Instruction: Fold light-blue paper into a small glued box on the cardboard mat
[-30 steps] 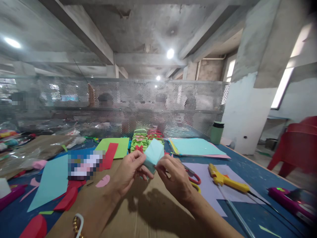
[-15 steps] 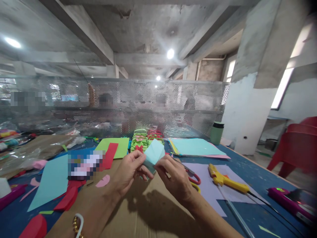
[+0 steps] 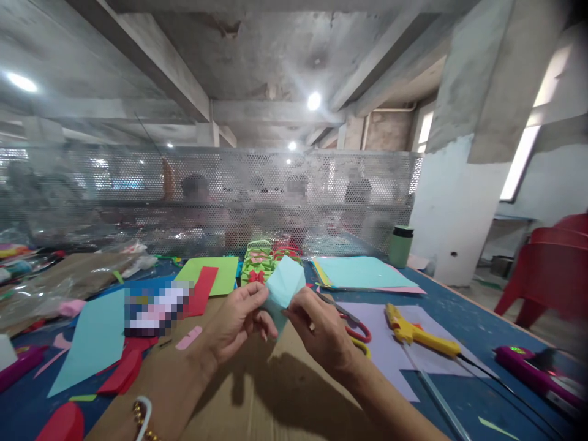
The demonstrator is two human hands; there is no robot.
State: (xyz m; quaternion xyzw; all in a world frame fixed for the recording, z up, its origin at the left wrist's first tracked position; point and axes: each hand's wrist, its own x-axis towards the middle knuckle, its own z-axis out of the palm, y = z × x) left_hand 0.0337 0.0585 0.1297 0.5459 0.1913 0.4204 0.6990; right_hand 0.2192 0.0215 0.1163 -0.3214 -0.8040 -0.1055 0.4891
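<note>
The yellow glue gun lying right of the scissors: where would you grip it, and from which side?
Take the glue gun by its long slim handle end, where the black cord leaves it, probably from above and the right. It lies flat on the lilac sheet, thicker end toward the scissors, handle clear of them. The left hand and right hand pinch the light-blue paper.
</note>
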